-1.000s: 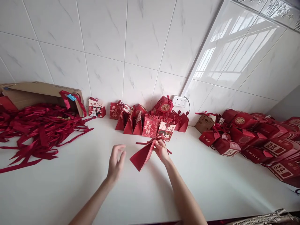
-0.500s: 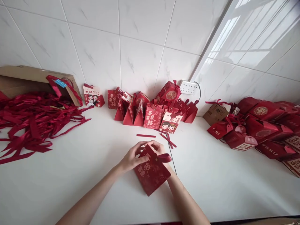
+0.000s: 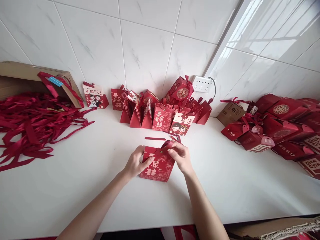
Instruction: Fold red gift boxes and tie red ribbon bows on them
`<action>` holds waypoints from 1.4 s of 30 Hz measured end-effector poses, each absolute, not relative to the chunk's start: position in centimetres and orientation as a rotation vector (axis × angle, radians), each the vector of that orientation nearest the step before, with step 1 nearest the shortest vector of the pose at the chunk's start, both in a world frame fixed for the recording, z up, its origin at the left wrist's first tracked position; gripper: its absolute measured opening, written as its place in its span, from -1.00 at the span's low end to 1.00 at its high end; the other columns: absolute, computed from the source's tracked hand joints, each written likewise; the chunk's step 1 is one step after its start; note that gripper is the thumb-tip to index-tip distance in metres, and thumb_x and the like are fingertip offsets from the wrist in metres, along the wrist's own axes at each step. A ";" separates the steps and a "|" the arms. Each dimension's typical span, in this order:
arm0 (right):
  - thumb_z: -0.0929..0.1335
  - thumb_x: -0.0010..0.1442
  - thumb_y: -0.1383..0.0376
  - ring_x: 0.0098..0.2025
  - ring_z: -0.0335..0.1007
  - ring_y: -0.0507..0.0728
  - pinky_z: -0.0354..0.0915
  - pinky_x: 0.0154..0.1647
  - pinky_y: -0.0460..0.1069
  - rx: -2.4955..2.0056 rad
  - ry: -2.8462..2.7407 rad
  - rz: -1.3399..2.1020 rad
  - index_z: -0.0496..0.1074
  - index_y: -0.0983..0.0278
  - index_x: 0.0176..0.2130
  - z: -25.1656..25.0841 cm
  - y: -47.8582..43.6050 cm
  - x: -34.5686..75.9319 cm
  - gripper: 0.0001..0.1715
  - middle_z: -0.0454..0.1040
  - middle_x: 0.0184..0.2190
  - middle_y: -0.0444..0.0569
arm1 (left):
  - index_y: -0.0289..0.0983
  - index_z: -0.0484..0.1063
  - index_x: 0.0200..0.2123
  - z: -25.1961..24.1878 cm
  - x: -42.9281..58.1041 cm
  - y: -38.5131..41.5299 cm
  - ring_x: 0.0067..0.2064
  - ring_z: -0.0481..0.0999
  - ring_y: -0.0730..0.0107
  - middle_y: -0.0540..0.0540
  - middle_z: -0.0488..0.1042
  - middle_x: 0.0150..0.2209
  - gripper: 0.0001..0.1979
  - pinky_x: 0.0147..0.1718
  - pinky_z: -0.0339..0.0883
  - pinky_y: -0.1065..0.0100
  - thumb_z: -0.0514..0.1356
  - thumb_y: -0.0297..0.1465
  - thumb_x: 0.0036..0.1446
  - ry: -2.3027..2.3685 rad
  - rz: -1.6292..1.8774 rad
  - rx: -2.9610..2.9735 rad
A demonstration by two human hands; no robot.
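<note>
A red gift box [image 3: 161, 168] with white characters and a flower print faces me above the white table [image 3: 105, 196]. My left hand [image 3: 135, 162] grips its left side, thumb on the front and fingers behind. At the top right corner, my right hand [image 3: 182, 157] pinches around the dark red strap loop [image 3: 166, 144], close to a small metal rivet. How much of the strap sits between those fingers is partly hidden. Just beyond the box lies a flat red strip [image 3: 155, 138]. Another loose strap [image 3: 178, 138] shows behind my right hand.
Several finished-looking red boxes [image 3: 162, 118] stand along the tiled wall. A heap of red ribbons [image 3: 37, 123] spills from a cardboard box [image 3: 30, 70] at left. More red boxes [image 3: 280, 130] are piled at right. A power strip [image 3: 201, 84] leans on the wall.
The gift box has turned more upright, its printed front now squarer to me. My right hand has come from behind the box to its top right corner, at the strap.
</note>
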State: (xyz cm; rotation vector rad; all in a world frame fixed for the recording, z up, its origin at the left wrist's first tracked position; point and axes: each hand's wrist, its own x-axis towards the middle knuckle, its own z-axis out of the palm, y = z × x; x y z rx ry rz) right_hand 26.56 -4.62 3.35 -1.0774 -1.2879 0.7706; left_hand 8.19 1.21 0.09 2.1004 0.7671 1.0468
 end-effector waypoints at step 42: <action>0.33 0.14 0.26 -0.45 0.27 -0.02 0.25 -0.38 -0.10 -1.143 -1.370 0.494 0.32 0.24 -0.37 12.8 -4.5 23.6 -0.90 0.38 -0.46 -0.20 | -0.24 0.51 -0.24 13.8 9.1 0.3 -0.27 0.49 0.43 -0.01 0.50 -0.32 -0.81 -0.29 0.42 0.41 0.12 -0.51 0.14 0.648 1.409 2.122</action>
